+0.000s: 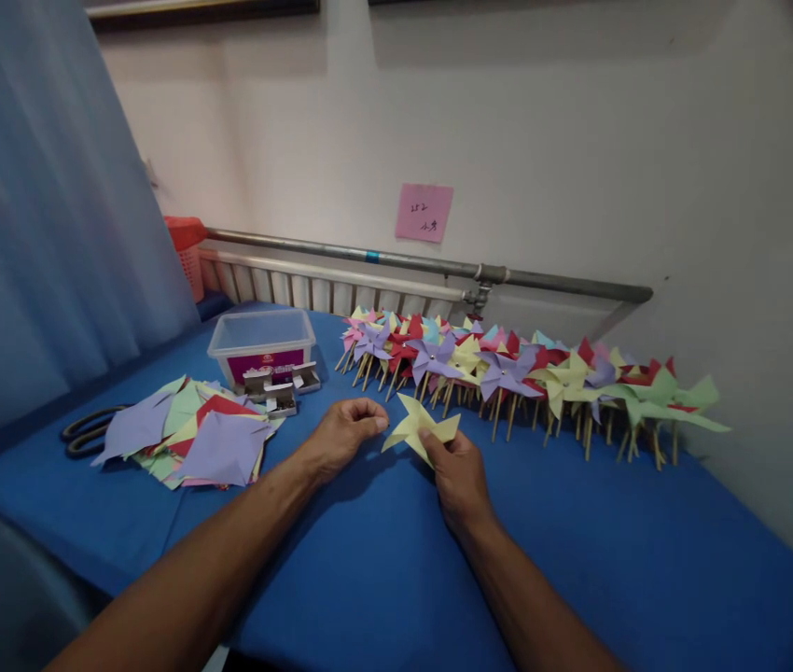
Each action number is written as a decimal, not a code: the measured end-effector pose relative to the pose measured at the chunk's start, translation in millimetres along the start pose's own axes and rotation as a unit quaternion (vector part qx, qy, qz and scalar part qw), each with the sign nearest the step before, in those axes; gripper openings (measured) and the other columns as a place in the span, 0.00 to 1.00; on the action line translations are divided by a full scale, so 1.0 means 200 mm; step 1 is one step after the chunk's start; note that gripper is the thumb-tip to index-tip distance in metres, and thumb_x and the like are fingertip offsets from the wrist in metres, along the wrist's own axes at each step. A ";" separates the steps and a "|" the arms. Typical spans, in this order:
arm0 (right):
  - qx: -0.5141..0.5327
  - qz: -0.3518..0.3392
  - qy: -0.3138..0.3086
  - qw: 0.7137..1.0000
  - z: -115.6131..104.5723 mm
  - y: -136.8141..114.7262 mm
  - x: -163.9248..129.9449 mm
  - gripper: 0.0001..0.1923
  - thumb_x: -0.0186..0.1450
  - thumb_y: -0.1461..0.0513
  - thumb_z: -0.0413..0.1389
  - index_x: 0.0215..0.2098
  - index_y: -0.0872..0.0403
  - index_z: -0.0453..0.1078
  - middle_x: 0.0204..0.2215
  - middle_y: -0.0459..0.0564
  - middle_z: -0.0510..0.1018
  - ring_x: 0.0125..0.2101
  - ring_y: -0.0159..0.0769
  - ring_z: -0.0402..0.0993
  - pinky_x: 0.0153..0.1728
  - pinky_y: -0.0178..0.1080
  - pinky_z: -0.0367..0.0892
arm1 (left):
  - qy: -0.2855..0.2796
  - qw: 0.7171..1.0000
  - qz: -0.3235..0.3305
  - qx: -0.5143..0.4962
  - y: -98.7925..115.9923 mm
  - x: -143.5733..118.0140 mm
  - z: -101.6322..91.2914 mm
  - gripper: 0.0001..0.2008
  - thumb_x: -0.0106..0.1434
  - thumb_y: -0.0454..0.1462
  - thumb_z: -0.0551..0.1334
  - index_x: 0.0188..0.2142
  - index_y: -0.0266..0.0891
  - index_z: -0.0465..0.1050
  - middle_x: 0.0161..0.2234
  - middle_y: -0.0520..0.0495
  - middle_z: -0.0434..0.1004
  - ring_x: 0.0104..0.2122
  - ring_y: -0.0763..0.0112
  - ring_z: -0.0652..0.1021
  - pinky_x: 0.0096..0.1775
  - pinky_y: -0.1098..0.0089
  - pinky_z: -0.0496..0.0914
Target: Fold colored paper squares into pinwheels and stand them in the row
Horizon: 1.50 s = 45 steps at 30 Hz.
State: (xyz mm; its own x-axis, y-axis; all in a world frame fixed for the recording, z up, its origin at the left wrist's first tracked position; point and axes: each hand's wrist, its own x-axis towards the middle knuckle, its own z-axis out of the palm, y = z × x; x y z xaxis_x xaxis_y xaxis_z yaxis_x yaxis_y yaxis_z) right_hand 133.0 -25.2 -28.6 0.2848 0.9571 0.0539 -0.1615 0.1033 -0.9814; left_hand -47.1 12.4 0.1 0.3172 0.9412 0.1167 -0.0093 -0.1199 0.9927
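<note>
A pale yellow paper pinwheel (411, 427) is pinched by my right hand (463, 471), the thumb pressed over its middle. No stick shows on it. Just left of the pinwheel, apart from it, is my left hand (349, 434), its thumb and fingertips closed together. Anything between those fingertips is too small to make out. Several small open boxes (280, 399) with dark bits inside stand beyond my left hand. A loose pile of coloured paper squares (225, 446), purple, green, red and yellow, lies to the left.
Finished-looking pinwheels on sticks (505, 371) stand in a long row at the back right. A clear plastic tub (262, 329) sits behind the boxes. Dark-handled scissors (85, 431) lie partly under the paper. A metal rail (424, 263) runs along the wall; a blue curtain (53, 205) hangs left.
</note>
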 end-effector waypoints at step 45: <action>0.103 0.034 -0.061 0.992 0.06 0.02 -0.06 0.22 0.53 0.51 0.71 0.42 0.54 0.78 0.37 0.50 0.86 0.38 0.43 0.81 0.40 0.41 0.73 | 0.139 0.980 0.064 0.131 -0.07 -0.04 0.20 0.09 0.59 0.36 0.67 0.39 0.40 0.72 0.45 0.44 0.79 0.42 0.66 0.78 0.44 0.68 0.73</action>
State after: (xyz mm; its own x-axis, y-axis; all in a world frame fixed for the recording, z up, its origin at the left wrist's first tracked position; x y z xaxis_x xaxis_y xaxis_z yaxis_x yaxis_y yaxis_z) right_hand 117.1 -32.3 -29.9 0.1530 0.9879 0.0234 -0.3696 0.0792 -0.9258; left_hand -12.2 -6.4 -15.6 0.0594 0.9585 0.2788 0.2232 -0.2850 0.9322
